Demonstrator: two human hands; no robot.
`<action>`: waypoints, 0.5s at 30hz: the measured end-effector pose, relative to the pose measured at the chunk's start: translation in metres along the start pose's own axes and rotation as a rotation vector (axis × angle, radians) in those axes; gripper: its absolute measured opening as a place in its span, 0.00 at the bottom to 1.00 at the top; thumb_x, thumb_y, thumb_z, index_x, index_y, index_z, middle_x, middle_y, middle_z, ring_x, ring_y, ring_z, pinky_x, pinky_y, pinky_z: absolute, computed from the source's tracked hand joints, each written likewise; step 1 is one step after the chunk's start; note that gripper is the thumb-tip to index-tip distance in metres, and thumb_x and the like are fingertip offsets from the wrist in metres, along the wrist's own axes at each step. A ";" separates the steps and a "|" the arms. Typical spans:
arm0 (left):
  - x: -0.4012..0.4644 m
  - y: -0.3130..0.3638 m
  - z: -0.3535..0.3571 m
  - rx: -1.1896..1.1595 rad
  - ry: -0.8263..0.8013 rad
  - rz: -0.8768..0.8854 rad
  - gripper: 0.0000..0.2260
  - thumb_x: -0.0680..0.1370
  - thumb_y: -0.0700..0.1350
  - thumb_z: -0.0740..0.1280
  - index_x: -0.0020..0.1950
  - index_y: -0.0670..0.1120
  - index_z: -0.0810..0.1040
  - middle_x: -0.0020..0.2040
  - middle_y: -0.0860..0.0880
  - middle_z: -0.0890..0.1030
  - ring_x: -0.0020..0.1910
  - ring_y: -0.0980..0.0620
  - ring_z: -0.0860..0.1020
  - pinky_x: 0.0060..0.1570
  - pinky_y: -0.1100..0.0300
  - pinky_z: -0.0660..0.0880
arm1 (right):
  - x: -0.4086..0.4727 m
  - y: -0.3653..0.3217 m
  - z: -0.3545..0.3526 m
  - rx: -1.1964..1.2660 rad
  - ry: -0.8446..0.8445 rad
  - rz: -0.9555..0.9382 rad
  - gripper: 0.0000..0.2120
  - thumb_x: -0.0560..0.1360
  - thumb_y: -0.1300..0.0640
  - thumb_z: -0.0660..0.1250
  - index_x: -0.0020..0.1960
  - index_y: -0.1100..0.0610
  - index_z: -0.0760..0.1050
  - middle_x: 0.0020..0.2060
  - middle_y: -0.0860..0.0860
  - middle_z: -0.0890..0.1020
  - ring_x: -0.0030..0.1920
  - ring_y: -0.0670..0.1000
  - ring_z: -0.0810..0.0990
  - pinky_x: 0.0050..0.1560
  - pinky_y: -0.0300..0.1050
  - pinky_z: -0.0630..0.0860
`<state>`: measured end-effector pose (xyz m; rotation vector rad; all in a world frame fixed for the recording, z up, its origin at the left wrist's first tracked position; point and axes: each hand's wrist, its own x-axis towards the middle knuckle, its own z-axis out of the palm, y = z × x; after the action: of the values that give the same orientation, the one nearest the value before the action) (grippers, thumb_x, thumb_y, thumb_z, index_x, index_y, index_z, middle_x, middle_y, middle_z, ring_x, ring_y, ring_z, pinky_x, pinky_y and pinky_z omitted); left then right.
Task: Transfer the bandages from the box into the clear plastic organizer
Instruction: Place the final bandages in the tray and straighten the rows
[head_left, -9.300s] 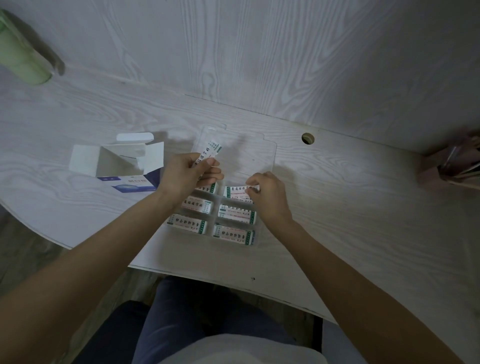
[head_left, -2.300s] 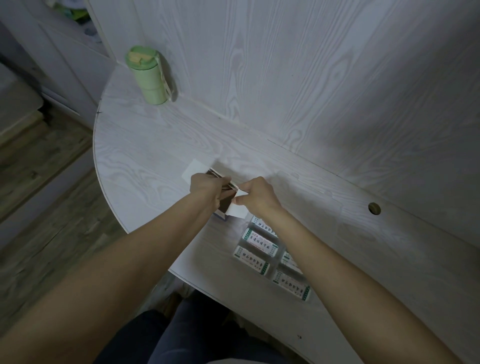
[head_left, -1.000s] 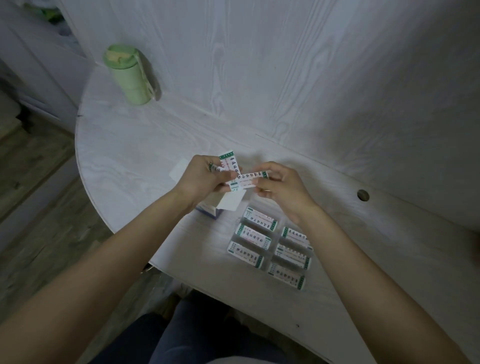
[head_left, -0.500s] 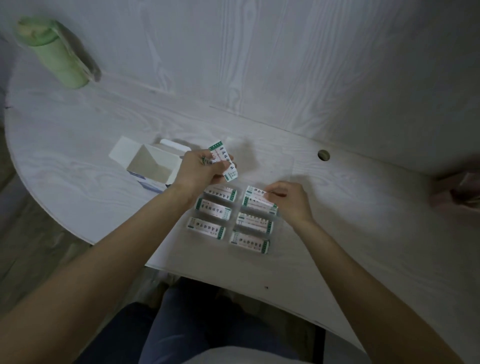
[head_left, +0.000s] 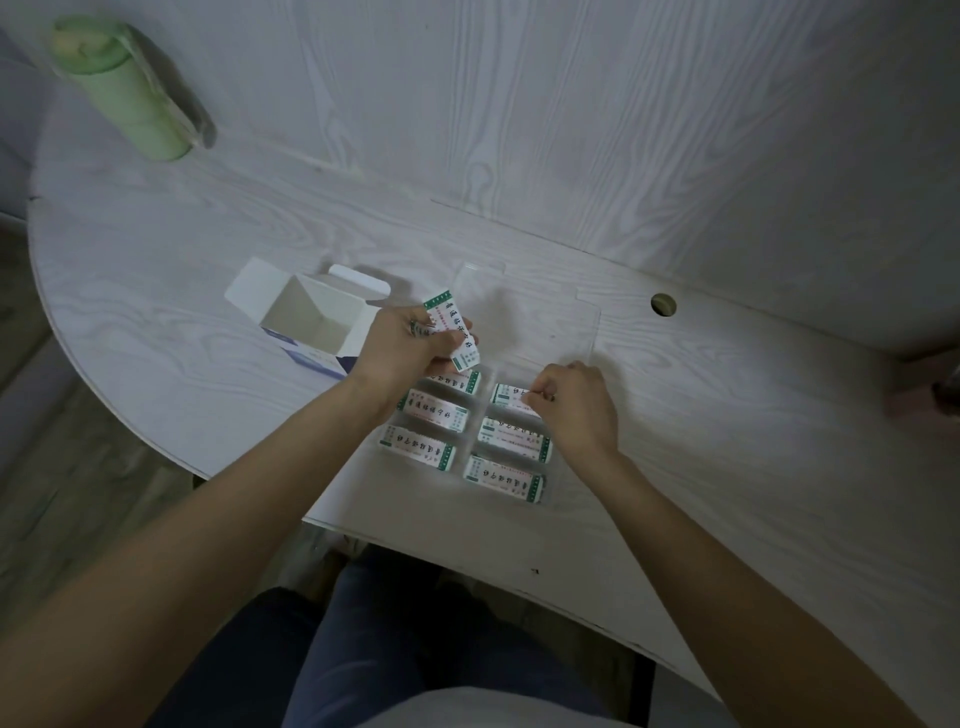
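A small stack of bandages (head_left: 451, 332) is gripped in the left hand (head_left: 405, 345), fingers and thumb curled round it, and is held just above the far left compartment of the clear plastic organizer (head_left: 467, 431). The right hand (head_left: 574, 408) is lowered onto the far right compartment, where the end of a bandage strip (head_left: 511, 402) is pinched between its curled fingertips; the rest of that strip is partly hidden under the hand. The two hands are kept apart, one over each column of the organizer. Six compartments in two columns are seen, and white strips with green ends are laid flat in each of them. The organizer's transparent lid (head_left: 535, 317) is folded back flat on the table (head_left: 182, 249) beyond it. The bandage box (head_left: 311, 322) is lain on its side just left of the left hand, its flaps open and its white inside shown. A green bottle (head_left: 124, 88) is stood at the far left corner, well apart from the rest, against the wood-grain wall
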<state>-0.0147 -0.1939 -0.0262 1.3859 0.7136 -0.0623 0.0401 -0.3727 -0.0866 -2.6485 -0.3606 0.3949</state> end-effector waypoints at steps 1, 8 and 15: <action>0.001 0.000 0.000 0.005 -0.002 -0.004 0.06 0.75 0.32 0.67 0.46 0.42 0.80 0.46 0.45 0.83 0.42 0.50 0.82 0.40 0.64 0.80 | 0.000 0.000 0.000 -0.029 0.008 -0.013 0.04 0.74 0.54 0.70 0.45 0.55 0.81 0.46 0.51 0.78 0.53 0.51 0.72 0.43 0.42 0.68; 0.004 -0.002 0.003 0.055 -0.026 -0.018 0.06 0.75 0.34 0.68 0.47 0.43 0.80 0.47 0.45 0.84 0.46 0.49 0.83 0.43 0.62 0.81 | 0.001 -0.004 -0.002 -0.098 -0.037 -0.074 0.09 0.76 0.51 0.67 0.52 0.55 0.80 0.49 0.52 0.77 0.55 0.52 0.72 0.48 0.44 0.70; -0.001 0.003 0.016 0.188 -0.120 -0.002 0.07 0.73 0.35 0.71 0.45 0.42 0.75 0.42 0.46 0.82 0.34 0.55 0.82 0.34 0.65 0.79 | 0.001 -0.039 -0.046 0.809 -0.248 -0.034 0.04 0.76 0.55 0.67 0.49 0.51 0.80 0.41 0.44 0.82 0.36 0.35 0.78 0.38 0.30 0.73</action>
<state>-0.0074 -0.2079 -0.0225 1.5469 0.6205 -0.2171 0.0489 -0.3561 -0.0293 -1.8078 -0.2468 0.6898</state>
